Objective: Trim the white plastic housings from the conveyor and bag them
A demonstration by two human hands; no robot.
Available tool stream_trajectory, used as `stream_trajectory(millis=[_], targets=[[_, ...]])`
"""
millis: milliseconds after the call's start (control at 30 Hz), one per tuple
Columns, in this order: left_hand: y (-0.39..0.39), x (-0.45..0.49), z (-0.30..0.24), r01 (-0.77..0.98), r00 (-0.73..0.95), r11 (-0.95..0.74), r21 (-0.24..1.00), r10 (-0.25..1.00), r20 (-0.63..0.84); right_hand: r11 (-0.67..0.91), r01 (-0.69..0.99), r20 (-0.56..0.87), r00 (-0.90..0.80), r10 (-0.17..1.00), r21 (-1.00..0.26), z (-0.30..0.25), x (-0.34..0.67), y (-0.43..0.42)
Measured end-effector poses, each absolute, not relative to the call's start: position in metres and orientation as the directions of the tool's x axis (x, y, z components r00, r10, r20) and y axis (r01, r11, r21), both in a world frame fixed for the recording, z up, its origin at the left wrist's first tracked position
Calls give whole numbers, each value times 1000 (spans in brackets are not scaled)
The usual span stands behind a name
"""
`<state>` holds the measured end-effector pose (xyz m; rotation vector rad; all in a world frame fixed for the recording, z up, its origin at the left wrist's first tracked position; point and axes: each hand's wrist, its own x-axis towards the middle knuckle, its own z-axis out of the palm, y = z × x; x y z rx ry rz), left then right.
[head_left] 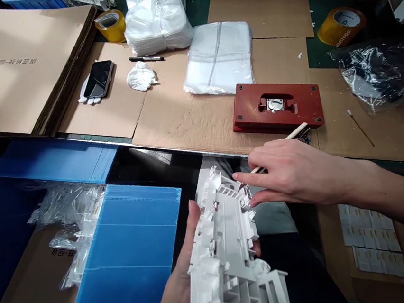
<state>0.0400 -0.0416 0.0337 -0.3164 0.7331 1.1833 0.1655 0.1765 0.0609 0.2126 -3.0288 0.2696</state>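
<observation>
We held the white plastic moulding [227, 234] off the table, nearer to us than the red fixture block [276, 106] and a little to its left. Our left hand [182, 267] cradled it from beneath, thumb laid along the edge farther from the block and fingers curled under to the other edge, so the hand was clamped on the part. Our right hand [290, 174] hovered at the end of the moulding closest to the block, forefinger and thumb drawn near each other around that corner, with a thin wooden stick [295, 135] gripped among the fingers and pointing back toward the block.

The moulding looked light and stiff, but its ribs, clips and thin tabs seemed brittle, so we judged the long side walls the safe place to hold it, never the small projecting pieces.

Just left of the block lay a pack of white bags [219, 57], and well left of it a phone [98, 79].
</observation>
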Motion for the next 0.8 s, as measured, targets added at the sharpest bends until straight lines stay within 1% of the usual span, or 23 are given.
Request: stream_trajectory(millis=[167,233,300,400,467,600,667,733,800], targets=[[-40,41,31,-891,230,416,184,760,-608,961,-128,107,-989,-105,-244,57,169,179],[-42,40,27,-890,239,419,179,765,-598,942,-96,79,-994,-74,-321,55,172,182],[-45,39,23,-902,252,407,146,770,-586,891,-22,53,-999,2,-453,51,175,184],[-49,37,18,-916,287,396,71,767,-574,759,71,41,-991,128,-648,41,175,177],[-51,38,14,-916,291,397,61,759,-582,691,99,41,-982,184,-716,34,171,168],[-49,43,12,-926,240,367,87,751,-615,600,123,53,-962,267,-791,19,163,147],[-46,43,13,-943,185,318,100,748,-638,506,147,46,-936,350,-850,15,161,142],[-42,41,15,-956,143,273,109,754,-641,365,205,-3,-875,483,-908,12,164,140],[-38,36,15,-960,137,255,116,787,-601,224,256,-63,-778,625,-940,10,172,141]])
